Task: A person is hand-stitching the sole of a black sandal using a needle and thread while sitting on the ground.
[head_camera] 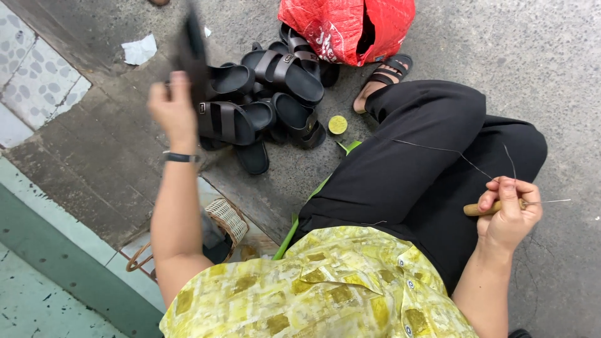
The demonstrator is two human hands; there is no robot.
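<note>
At the far left I see a scrap of white paper (140, 49) lying on the concrete. Next, my left hand (173, 112) is raised, its fingers wrapped around a dark sandal (193, 47) held upright above the ground; the sandal is blurred, so I think it is a sole seen edge-on, but I cannot be sure. A dark band (181, 157) sits on that wrist. Below it a small woven basket (228, 219) rests by the step. Just right of the hand lies a pile of black sandals (269, 100), with a red bag (346, 28) beyond and a round yellow-green lid (337, 124) beside the pile. Farther right, over my black trousers, my right hand (508, 213) is closed around a wooden-handled awl (491, 207), pinching a thin thread (438, 149) that trails across the knee.
</note>
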